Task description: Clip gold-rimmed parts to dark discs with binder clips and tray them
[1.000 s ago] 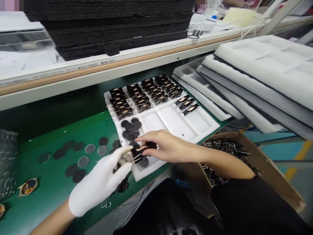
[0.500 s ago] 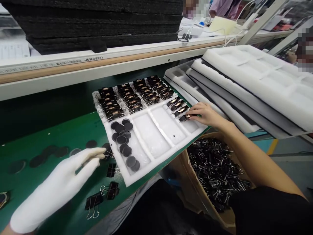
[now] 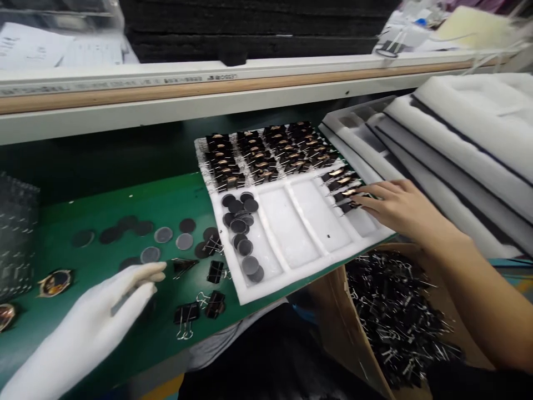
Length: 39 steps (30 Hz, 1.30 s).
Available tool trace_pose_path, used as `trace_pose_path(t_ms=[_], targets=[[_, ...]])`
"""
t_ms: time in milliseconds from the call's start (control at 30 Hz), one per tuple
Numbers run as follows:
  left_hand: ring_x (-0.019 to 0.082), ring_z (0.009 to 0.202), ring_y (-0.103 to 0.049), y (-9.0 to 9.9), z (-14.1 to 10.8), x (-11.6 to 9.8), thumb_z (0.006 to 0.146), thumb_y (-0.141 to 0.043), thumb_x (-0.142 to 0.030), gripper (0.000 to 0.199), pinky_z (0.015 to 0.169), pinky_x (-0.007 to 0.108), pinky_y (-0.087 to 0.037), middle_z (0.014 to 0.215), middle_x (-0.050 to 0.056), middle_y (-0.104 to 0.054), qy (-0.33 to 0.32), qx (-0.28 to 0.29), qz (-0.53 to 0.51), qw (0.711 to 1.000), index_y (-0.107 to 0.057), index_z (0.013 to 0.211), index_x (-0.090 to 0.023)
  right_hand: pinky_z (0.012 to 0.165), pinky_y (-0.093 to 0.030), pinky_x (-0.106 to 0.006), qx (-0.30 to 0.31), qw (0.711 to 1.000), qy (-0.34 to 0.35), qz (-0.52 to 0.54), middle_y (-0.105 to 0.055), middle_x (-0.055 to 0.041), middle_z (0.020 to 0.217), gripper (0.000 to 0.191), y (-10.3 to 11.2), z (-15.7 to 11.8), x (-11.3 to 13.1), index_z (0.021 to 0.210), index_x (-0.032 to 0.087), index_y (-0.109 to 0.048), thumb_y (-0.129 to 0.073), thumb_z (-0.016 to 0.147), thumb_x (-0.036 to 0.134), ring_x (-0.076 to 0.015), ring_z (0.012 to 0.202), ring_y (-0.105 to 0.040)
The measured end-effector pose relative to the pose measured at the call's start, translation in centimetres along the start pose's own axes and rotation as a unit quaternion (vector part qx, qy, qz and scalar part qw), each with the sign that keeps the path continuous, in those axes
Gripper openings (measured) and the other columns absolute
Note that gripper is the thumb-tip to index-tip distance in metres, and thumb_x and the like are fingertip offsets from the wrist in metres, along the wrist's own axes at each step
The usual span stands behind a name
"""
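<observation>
My left hand [image 3: 112, 314], in a white glove, hovers over the green tabletop with thumb and fingers apart and nothing between them. Close to its fingertips are a black binder clip [image 3: 183, 268] and a round disc [image 3: 150, 255]. My bare right hand [image 3: 402, 208] is at the right side of a white foam tray [image 3: 287, 222], its fingers closed on a binder clip [image 3: 347, 206] at the near end of a short row. Clipped gold-edged pieces [image 3: 254, 153] fill the tray's far compartments. Dark discs [image 3: 238, 226] lie in its near left compartment.
An open carton [image 3: 353, 316] full of binder clips stands below the table edge. White foam trays [image 3: 470, 139] are stacked at the right. Loose clips [image 3: 186, 314], discs [image 3: 110, 234] and a gold-rimmed watch part [image 3: 55, 283] lie at the left. A shelf rail [image 3: 175, 111] crosses behind.
The view has swung left, showing more of the tabletop. My left hand has drawn back leftward from the tray's edge. My right hand stays at the same row of clips.
</observation>
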State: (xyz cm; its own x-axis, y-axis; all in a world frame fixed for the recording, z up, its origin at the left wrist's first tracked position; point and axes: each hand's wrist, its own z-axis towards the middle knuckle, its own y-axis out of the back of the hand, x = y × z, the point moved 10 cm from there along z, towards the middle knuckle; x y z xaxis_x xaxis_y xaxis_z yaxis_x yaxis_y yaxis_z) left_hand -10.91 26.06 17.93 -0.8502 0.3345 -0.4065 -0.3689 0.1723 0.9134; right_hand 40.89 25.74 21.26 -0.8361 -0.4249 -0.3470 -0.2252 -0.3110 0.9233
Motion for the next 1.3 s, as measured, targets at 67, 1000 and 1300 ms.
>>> trace_pose_path(t_ms=[67, 1000, 1300], targets=[[0.03, 0.108, -0.072, -1.0, -2.0, -0.5, 0.098, -0.048, -0.06, 0.049, 0.087, 0.043, -0.062, 0.127, 0.004, -0.073, -0.021, 0.022, 0.046, 0.999, -0.059, 0.138, -0.034, 0.082, -0.043, -0.042, -0.031, 0.999, 0.025, -0.002, -0.077, -0.0119, 0.113, 0.02, 2.4, 1.2, 3.4, 0.113, 0.022, -0.071, -0.054, 0.102, 0.018, -0.026, 0.099, -0.068], [0.04, 0.122, -0.051, 4.1, -4.0, 11.4, 0.097, -0.056, -0.053, 0.058, 0.096, 0.049, -0.037, 0.139, 0.021, -0.059, 0.169, 0.003, 0.305, 0.937, -0.053, 0.143, -0.018, 0.061, -0.071, -0.046, -0.059, 0.887, 0.259, 0.377, -0.079, -0.0042, 0.118, 0.071, 2.1, 7.1, 22.5, 0.159, 0.04, -0.04, -0.048, 0.092, 0.019, -0.0336, 0.09, -0.08], [0.033, 0.108, -0.062, 2.3, -2.1, 12.0, 0.096, -0.058, -0.054, 0.055, 0.094, 0.044, -0.04, 0.119, 0.019, -0.069, 0.115, 0.077, 0.285, 0.948, -0.062, 0.134, -0.015, 0.051, -0.069, -0.039, -0.051, 0.866, 0.073, 0.492, -0.079, 0.0043, 0.11, 0.038, 4.7, 10.9, 19.1, 0.128, 0.051, -0.067, -0.06, 0.095, 0.035, -0.0303, 0.087, -0.08]])
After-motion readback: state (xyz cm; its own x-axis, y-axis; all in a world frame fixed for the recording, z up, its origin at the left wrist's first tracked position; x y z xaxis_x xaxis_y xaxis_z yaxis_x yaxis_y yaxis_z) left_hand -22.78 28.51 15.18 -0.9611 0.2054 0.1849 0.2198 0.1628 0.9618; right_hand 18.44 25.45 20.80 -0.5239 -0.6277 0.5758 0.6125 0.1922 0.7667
